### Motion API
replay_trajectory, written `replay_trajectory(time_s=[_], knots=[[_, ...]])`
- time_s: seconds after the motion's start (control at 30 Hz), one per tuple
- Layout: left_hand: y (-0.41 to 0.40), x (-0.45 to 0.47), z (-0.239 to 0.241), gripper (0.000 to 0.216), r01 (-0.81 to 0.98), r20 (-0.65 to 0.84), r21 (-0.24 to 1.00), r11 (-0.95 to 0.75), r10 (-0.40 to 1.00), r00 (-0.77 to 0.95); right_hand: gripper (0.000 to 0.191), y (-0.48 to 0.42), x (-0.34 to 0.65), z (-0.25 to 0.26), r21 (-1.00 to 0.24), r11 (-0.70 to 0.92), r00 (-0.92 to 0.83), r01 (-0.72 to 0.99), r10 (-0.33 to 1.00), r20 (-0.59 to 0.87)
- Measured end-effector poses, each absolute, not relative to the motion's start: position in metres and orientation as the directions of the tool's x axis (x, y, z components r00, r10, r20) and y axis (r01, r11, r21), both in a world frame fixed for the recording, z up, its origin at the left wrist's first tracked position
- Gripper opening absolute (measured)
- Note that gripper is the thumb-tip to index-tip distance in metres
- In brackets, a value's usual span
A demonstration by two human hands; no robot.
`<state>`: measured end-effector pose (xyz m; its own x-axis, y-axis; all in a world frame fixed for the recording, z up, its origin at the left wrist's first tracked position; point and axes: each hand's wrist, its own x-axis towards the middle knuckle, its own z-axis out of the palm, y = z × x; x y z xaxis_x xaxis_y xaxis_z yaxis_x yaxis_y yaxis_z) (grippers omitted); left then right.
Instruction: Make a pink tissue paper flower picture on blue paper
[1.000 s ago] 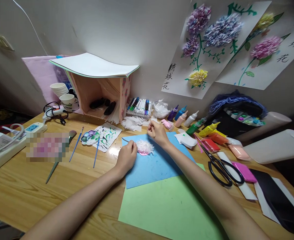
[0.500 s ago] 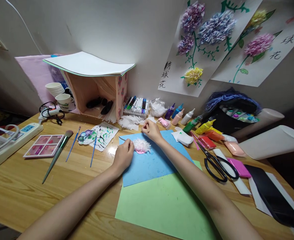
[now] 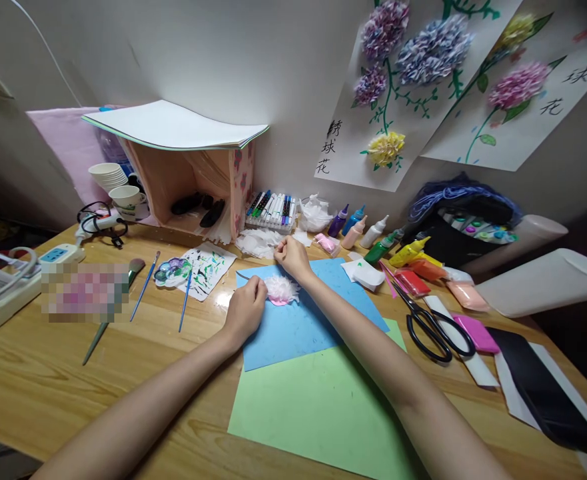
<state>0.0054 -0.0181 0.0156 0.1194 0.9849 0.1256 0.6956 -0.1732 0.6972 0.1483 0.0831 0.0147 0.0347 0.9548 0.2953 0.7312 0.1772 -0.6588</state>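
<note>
A fluffy white-and-pink paper flower [image 3: 282,289], with a pink base showing at its lower edge, lies on the blue sheet [image 3: 313,327]. My left hand [image 3: 246,303] is closed at the flower's left side. A thin dark strip [image 3: 244,275] shows just behind it; I cannot tell whether the fingers grip it. Beyond the flower, my right hand [image 3: 293,259] is pinched closed near the white tissue pieces [image 3: 259,243]. Whatever its fingertips hold is too small or hidden to make out. Under the blue sheet lies a green sheet [image 3: 313,413].
Paint bottles [image 3: 373,231] and a marker set [image 3: 272,209] line the wall side. Scissors [image 3: 429,330] and colored clay packets [image 3: 413,281] lie at right. Left are paintbrushes [image 3: 184,303], a paint palette [image 3: 171,272], a power strip [image 3: 28,287] and a pink box [image 3: 243,180].
My right hand has shifted a little to the left, toward the tissue pieces. The left hand stays beside the flower. The camera view has moved slightly.
</note>
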Motion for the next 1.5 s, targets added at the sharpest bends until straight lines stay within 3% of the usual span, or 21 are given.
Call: replay_trajectory(time_s=[0.2,0.37,0.47,0.63,0.93,1.5], knots=[[-0.019,0.004,0.017,0.024,0.665,0.148,0.724,-0.184,0.983,0.112,0.012,0.044,0.184,0.045,-0.735,0.237,0.012,0.635,0.949,0.316],[-0.027,0.008,0.021,0.021,0.602,0.192,0.753,-0.264,0.964,0.182,0.016,-0.005,0.203,0.064,-0.843,0.341,-0.29,0.416,0.928,0.233],[-0.035,0.014,0.022,0.022,0.575,0.201,0.745,-0.339,0.936,0.29,0.012,-0.02,0.206,0.066,-0.806,0.389,-0.449,0.446,0.877,0.174],[-0.041,0.017,0.018,0.019,0.599,0.178,0.702,-0.384,0.91,0.375,0.013,-0.023,0.206,0.066,-0.7,0.483,-0.558,0.526,0.817,0.146],[-0.039,0.018,0.017,0.022,0.65,0.133,0.655,-0.387,0.905,0.404,0.04,-0.028,0.213,0.08,-0.738,0.424,-0.616,0.524,0.788,0.015],[-0.035,0.02,0.016,0.021,0.657,0.172,0.667,-0.353,0.93,0.326,0.035,-0.023,0.209,0.066,-0.706,0.474,-0.612,0.526,0.788,0.072]])
